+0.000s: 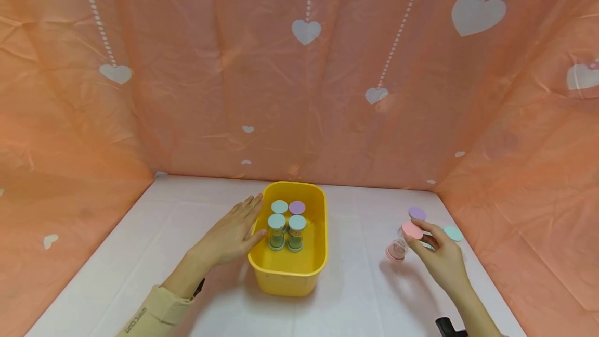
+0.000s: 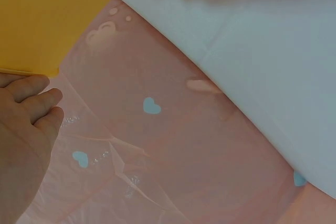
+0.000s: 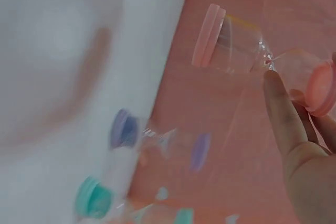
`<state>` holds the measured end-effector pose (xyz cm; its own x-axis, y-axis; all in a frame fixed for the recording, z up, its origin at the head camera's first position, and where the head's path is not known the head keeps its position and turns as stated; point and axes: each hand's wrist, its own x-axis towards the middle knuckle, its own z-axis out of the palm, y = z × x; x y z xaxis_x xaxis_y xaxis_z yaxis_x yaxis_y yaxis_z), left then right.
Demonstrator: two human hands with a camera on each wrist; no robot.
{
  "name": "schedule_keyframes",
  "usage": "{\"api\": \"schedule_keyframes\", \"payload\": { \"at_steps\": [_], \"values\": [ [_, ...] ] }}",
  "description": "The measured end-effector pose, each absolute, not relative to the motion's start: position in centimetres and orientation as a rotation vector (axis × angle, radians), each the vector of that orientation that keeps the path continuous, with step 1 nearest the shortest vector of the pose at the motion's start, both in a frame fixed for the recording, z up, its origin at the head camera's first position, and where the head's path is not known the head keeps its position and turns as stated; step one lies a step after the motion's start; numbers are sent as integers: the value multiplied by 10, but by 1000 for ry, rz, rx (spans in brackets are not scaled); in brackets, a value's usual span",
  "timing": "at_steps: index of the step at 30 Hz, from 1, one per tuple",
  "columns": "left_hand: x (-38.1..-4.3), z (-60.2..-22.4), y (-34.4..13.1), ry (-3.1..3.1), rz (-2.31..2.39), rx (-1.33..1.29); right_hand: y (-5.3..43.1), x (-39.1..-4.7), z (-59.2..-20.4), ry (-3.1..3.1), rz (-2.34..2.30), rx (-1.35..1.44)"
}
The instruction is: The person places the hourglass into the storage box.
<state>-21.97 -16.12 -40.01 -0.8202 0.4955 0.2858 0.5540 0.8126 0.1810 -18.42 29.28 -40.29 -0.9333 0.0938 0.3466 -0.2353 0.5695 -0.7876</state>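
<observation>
My right hand point(image 1: 442, 259) holds a pink-capped hourglass sand timer point(image 1: 412, 230) by its upper end, between thumb and fingers. The timer hangs tilted over the white table; its clear waist and far pink cap point(image 3: 208, 38) show in the right wrist view. My left hand point(image 1: 229, 235) lies against the left side of a yellow bin point(image 1: 287, 281), fingers straight, thumb at the rim. Inside the bin several sand timers stand upright, such as a mint-topped one point(image 1: 297, 222) and a purple-topped one point(image 1: 297, 207).
Beyond my right hand a purple sand timer point(image 1: 417, 213) and a mint sand timer point(image 1: 453, 233) stand on the white table point(image 1: 355, 295). An orange-pink cloth point(image 1: 327, 98) with white hearts walls the back and both sides.
</observation>
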Motion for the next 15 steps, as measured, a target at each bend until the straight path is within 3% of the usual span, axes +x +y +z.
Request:
{"api": "schedule_keyframes", "payload": {
  "at_steps": [15],
  "values": [
    [-219,-400,-161,-2776,-369,-805,226,-201,-344,-2305,1428,487]
  ]
}}
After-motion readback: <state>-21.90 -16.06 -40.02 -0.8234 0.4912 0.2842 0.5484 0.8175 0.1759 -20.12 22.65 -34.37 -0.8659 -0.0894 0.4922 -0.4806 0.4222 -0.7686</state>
